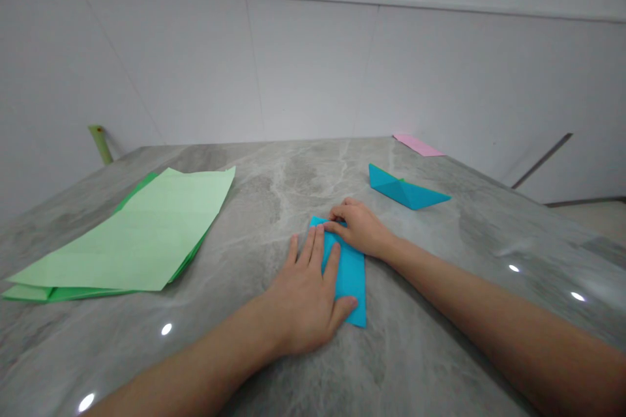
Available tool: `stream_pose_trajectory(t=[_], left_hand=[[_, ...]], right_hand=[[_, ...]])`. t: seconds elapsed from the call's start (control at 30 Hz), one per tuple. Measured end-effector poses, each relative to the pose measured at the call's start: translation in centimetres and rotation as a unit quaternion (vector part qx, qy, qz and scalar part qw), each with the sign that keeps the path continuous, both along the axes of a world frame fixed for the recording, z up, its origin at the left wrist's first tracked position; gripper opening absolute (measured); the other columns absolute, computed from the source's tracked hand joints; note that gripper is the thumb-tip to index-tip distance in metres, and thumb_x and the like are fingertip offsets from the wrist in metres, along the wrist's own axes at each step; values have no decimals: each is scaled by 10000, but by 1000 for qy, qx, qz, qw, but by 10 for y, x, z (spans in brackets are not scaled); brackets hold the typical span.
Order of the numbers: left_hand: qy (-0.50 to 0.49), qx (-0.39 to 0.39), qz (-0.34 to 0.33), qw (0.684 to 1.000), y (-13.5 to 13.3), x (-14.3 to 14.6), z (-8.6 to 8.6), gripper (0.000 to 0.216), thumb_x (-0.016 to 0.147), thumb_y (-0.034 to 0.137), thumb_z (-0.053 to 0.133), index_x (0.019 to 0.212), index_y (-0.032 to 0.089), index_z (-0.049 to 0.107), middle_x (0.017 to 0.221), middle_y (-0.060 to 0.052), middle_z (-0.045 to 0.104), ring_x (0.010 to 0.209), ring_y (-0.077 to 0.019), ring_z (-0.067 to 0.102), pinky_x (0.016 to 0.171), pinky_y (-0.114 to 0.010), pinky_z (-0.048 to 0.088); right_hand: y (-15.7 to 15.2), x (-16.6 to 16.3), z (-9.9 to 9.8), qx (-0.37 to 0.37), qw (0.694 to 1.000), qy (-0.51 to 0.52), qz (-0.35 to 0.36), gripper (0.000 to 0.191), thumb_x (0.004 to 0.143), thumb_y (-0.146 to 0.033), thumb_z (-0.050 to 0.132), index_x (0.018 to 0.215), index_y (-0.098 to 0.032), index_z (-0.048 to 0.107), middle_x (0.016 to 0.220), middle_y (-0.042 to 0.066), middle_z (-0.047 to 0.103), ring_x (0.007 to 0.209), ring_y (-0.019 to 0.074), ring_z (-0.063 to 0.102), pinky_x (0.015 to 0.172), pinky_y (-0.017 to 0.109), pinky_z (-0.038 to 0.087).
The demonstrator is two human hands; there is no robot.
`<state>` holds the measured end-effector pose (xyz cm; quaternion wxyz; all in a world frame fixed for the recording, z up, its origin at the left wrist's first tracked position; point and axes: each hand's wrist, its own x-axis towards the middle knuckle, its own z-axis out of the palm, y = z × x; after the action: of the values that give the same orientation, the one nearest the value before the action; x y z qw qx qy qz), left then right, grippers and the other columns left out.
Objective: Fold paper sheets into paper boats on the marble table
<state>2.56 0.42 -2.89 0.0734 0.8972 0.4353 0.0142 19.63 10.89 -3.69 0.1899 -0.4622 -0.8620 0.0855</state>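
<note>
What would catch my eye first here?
Both bare hands on a folded blue paper at the middle of the grey table: the left hand lies flat on it, the right hand touches its far end. Green sheets lie spread at left; a blue paper boat sits behind at right.

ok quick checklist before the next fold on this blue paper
1. Blue paper lies flat on the table: ok.
2. Left hand is spread flat on it, pinning it: ok.
3. Right hand has its fingertips at the far end; pinching or just pressing: cannot tell.
4. Edges lined up under the hands: cannot tell, they are covered.
5. Green sheets, folded blue shape and pink sheet lie apart from the paper: ok.
</note>
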Motion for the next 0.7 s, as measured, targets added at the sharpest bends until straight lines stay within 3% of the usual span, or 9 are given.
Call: stream_pose_trajectory(t=[0.07,0.2,0.3,0.4,0.47,0.63,0.7], left_hand=[[-6,0,21,1000,-2,1,-2,817,973,614,173,1532,18,190,1586,-263,75,1464,-389,21,1168,-590,138],[5,10,97,995,1,3,-6,889,938,638,265,1511,-40,210,1573,-278,151,1469,-382,107,1177,-539,190],[1,33,114,993,7,-1,-5,789,960,585,270,1489,1,314,1559,-242,268,1442,-374,258,1152,-527,263],[4,64,85,994,14,-7,-4,645,1002,464,228,1455,38,401,1538,-215,344,1401,-354,356,1130,-512,301],[5,62,71,996,17,-10,-5,702,994,512,223,1469,16,368,1552,-231,300,1433,-372,284,1146,-537,254],[0,32,94,995,17,-9,-9,935,904,702,260,1519,-2,230,1583,-244,177,1473,-380,138,1174,-551,169],[-4,23,108,994,17,-6,-10,1030,841,766,314,1520,-2,226,1584,-251,161,1476,-380,121,1177,-552,159]], right_hand=[[0,2,-1,4,1000,7,-22,220,870,-383,652,928,-172,679,922,93,658,962,250,576,868,370,426],[-9,8,-1,-8,999,5,-45,627,829,-480,668,1350,-168,514,1231,173,568,1179,326,510,987,495,404],[-16,13,0,-45,999,-7,-3,872,744,-570,715,1448,-158,407,1364,198,488,1273,360,457,1049,540,368],[-16,16,-1,-63,998,-5,18,1016,652,-629,762,1465,-150,385,1429,195,445,1326,367,420,1097,533,334],[-12,15,-2,-57,998,9,-5,965,671,-602,762,1445,-141,416,1417,191,464,1319,356,435,1100,516,342],[-4,6,-5,-21,997,16,-74,524,799,-500,690,1206,-173,649,1215,150,600,1181,317,549,1038,482,411],[-6,5,-2,-15,998,1,-67,517,778,-533,701,1163,-190,677,1179,143,610,1153,323,558,1015,490,426]])
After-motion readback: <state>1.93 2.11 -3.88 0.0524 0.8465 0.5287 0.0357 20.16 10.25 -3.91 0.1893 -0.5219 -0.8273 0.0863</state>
